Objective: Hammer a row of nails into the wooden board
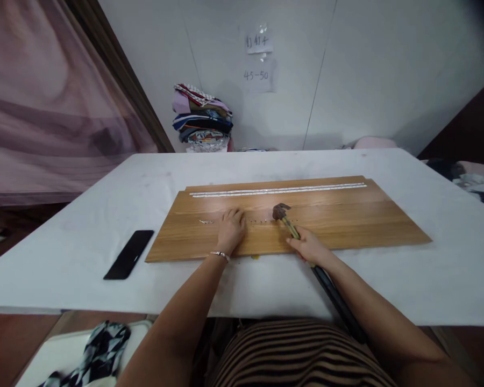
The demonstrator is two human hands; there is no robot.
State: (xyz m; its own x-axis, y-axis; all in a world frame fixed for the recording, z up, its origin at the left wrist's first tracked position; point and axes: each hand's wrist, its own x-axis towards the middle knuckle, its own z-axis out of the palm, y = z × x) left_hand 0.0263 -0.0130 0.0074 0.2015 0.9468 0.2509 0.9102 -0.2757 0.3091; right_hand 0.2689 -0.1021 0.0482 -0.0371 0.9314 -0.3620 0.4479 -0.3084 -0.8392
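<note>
A wooden board (339,215) lies flat on the white table. My right hand (310,246) is closed round the handle of a claw hammer (293,231), whose rusty head is low over the board's middle. The dark end of the handle points back toward me. Resting on the board to the left of the hammer is my left hand (232,230), palm down with its fingers stretched forward. Between that hand and the hammer head, a row of small nails (260,221) stands in the board. Several loose nails (206,221) lie left of my left hand.
Two white strips (278,190) run along the board's far side. A black phone (129,255) lies on the table (80,236), left of the board. Folded clothes (203,118) are stacked behind the far edge, against the wall. A stool (64,349) with patterned cloth stands at lower left.
</note>
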